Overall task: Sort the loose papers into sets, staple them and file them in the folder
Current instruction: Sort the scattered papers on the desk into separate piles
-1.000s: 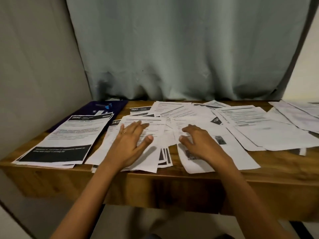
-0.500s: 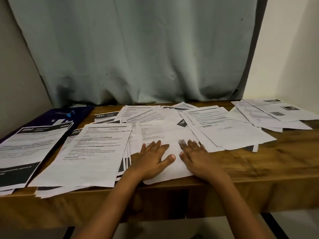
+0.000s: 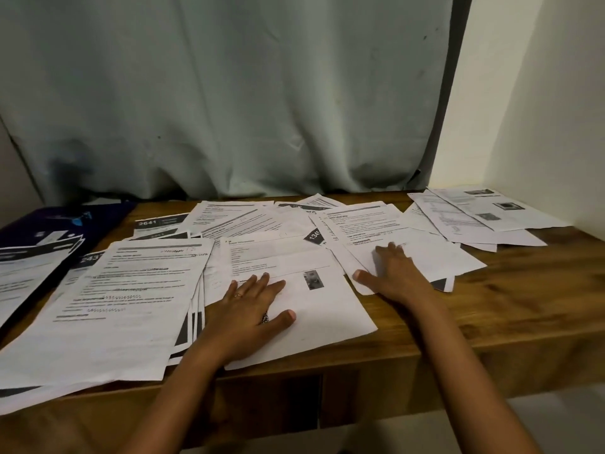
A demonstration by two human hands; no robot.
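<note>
Both hands lie flat on the papers (image 3: 248, 221), which cover most of the table (image 3: 523, 306). The left hand (image 3: 252, 309) presses, fingers spread, on a photo sheet (image 3: 327, 322) at the near edge. Its grip is wide and holds nothing. The right hand (image 3: 393, 273) rests the same way on a text sheet (image 3: 432, 257) just to the right, palm down, grip also wide and holding nothing.

I judge that the flat palms pin or slide single sheets apart so the headings can be read, which suits the sorting step. Nothing looks stapled or filed yet.

A thick fanned stack (image 3: 124, 306) lies near left and overhangs the table's near edge. Another pile (image 3: 491, 217) lies far right by the wall (image 3: 540, 109). The folder (image 3: 111, 213), dark blue, lies far left, partly under sheets. A small blue thing (image 3: 78, 219) on it may be the stapler, but it is too blurred to tell.

The overlap is the obstacle. Sheets cover one another, so pulling one could drag its neighbours, and those over the edge could slip off. A curtain (image 3: 229, 109) hangs behind the table.
</note>
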